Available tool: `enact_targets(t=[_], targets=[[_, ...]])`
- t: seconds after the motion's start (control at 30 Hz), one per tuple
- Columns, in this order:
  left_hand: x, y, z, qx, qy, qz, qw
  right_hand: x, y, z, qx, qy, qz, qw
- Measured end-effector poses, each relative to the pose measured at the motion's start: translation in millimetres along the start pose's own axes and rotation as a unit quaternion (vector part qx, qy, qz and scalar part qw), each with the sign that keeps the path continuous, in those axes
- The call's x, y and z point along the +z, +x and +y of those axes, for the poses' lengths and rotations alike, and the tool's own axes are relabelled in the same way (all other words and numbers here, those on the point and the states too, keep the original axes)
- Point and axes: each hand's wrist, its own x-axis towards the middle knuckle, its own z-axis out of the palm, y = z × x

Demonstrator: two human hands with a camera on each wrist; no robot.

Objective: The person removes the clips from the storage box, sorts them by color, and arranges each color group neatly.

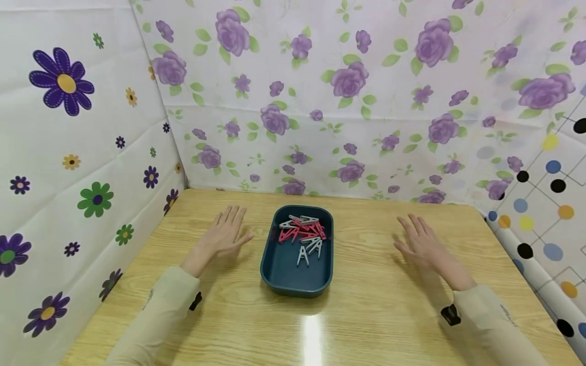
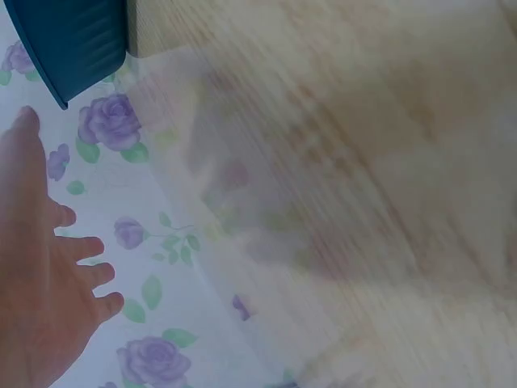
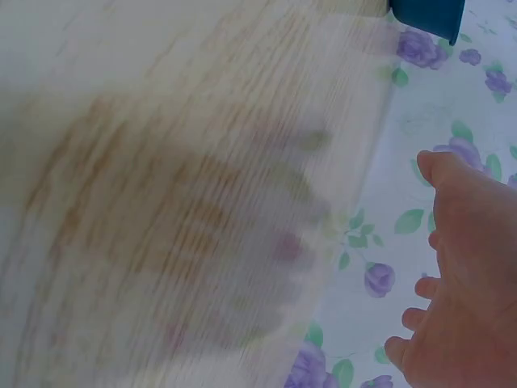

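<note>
A dark blue tray (image 1: 293, 279) stands on the table in the head view, with several red clips (image 1: 308, 235) and several white clips (image 1: 302, 255) lying in its far half. Left of the tray the left hand (image 1: 223, 235) is spread palm down with nothing in it, apart from the tray. The right hand (image 1: 422, 244) is farther off on the right side, fingers extended, also holding nothing. In the left wrist view the left hand (image 2: 48, 267) is near the tray's corner (image 2: 77, 48); the right wrist view has the right hand (image 3: 477, 267) below the tray's edge (image 3: 432, 14).
The wooden table (image 1: 375, 315) bears the tray near its middle. Behind it hangs a curtain with purple roses (image 1: 274, 119); a flowered cloth (image 1: 41, 203) borders the left and a dotted cloth (image 1: 545, 223) the right.
</note>
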Motion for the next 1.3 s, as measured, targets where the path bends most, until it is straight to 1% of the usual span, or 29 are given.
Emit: enact_targets(t=[0.17, 0.3, 0.47, 0.67, 0.77, 0.83, 0.97, 1.03, 1.13, 1.3], targets=[[-4.8, 3.9, 5.6, 0.011, 0.018, 0.008, 0.9998, -2.6, 6.0, -3.3, -0.037, 0.021, 0.027, 0.9987], [-7.9, 4.4, 9.8, 0.019, 0.028, 0.012, 0.9993, -3.2, 11.2, -5.8, -0.060, 0.028, 0.032, 0.9973], [-9.1, 3.6, 11.9, 0.023, 0.015, 0.011, 0.9996, -3.8, 14.9, -9.5, -0.068, 0.038, 0.019, 0.9968], [-9.3, 2.3, 12.6, 0.038, 0.003, 0.009, 0.9992, -5.7, 19.0, -14.9, -0.061, 0.053, -0.009, 0.9967], [-9.5, 1.9, 14.3, 0.035, -0.014, -0.001, 0.9993, -6.5, 22.1, -18.7, -0.060, 0.057, -0.021, 0.9963], [-9.7, 1.5, 15.4, 0.029, -0.035, -0.014, 0.9989, -6.4, 24.1, -20.7, -0.061, 0.062, -0.028, 0.9958], [-9.4, 0.1, 18.2, 0.015, -0.081, -0.044, 0.9956, -4.3, 26.9, -25.2, -0.060, 0.070, -0.042, 0.9949], [-8.5, -0.6, 19.2, 0.013, -0.096, -0.053, 0.9939, -2.5, 28.1, -27.1, -0.060, 0.070, -0.047, 0.9946], [-7.2, -1.1, 21.0, 0.018, -0.101, -0.053, 0.9934, 0.1, 29.1, -29.0, -0.060, 0.066, -0.051, 0.9947], [-4.5, -0.7, 24.3, 0.034, -0.138, -0.047, 0.9887, 4.8, 28.6, -31.2, -0.068, 0.057, -0.051, 0.9947]])
